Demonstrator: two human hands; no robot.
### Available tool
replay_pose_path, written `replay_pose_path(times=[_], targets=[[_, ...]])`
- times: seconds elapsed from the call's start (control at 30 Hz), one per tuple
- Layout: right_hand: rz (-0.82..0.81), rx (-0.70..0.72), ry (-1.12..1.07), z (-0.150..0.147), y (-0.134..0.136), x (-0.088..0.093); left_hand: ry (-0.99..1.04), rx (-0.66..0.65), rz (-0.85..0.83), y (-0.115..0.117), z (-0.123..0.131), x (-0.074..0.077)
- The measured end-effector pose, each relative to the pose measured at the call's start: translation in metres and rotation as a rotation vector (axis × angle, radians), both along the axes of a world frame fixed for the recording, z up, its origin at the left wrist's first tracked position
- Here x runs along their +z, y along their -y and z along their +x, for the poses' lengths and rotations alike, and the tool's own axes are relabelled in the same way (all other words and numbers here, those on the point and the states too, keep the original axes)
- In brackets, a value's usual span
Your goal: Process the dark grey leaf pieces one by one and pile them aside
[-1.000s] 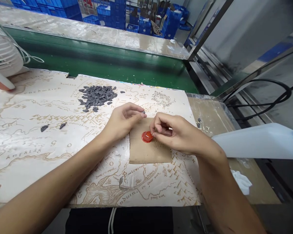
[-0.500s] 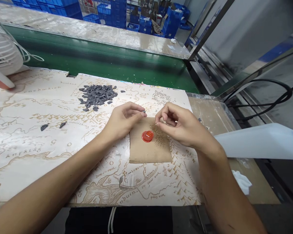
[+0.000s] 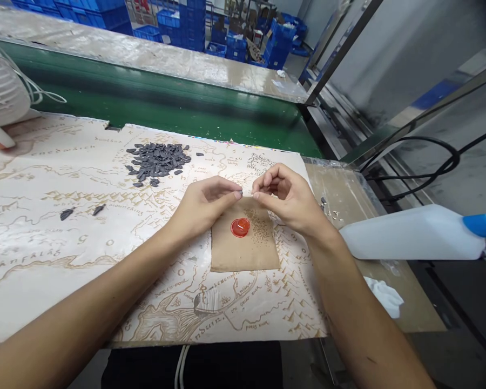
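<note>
Between the thumb and fingertips of my left hand (image 3: 202,208) is a small dark grey piece (image 3: 240,193), mostly covered by the fingers. My right hand (image 3: 289,200) is pinched just to its right, its fingertips close to the piece; a tiny pale bit may be in them, too small to make out. Below both hands lies a square of brown cardboard (image 3: 243,260). On it sit a glossy red blob on a round base (image 3: 240,227) and a scatter of tiny brown specks (image 3: 260,229). A heap of dark grey pieces (image 3: 157,161) lies beyond my left hand.
Tiny pale pieces (image 3: 260,162) lie behind my right hand on the map-printed sheet (image 3: 105,281). Two loose dark pieces are at left. A white bottle with a blue cap (image 3: 413,235) and a crumpled tissue (image 3: 384,297) are at right. A fan (image 3: 2,86) stands far left.
My right hand has come in towards my left, so the fingertips now nearly meet above the cardboard's far edge. The left hand still holds the dark piece. The view has shifted slightly.
</note>
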State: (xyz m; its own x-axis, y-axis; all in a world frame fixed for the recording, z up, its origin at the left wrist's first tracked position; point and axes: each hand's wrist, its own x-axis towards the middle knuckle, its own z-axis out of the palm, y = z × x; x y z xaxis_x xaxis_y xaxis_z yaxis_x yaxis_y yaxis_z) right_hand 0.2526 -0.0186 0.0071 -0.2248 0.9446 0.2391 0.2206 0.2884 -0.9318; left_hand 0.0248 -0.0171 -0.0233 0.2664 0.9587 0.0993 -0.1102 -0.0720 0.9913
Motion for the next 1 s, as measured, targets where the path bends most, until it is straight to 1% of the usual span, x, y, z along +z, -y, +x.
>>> replay_pose_path(times=[0.13, 0.23, 0.47, 1.0], targets=[[-0.038, -0.018, -0.187, -0.004, -0.002, -0.002, 0.032, -0.035, -0.06, 0.005, 0.003, 0.001], [-0.068, -0.002, -0.23, -0.007, -0.003, -0.005, 0.094, -0.062, -0.094, 0.006, 0.005, -0.001], [-0.09, 0.016, -0.25, -0.013, -0.003, -0.008, 0.161, -0.068, -0.132, 0.005, 0.006, -0.003], [-0.06, 0.024, -0.179, -0.012, -0.002, -0.006, 0.153, -0.065, -0.119, 0.004, 0.007, -0.004]])
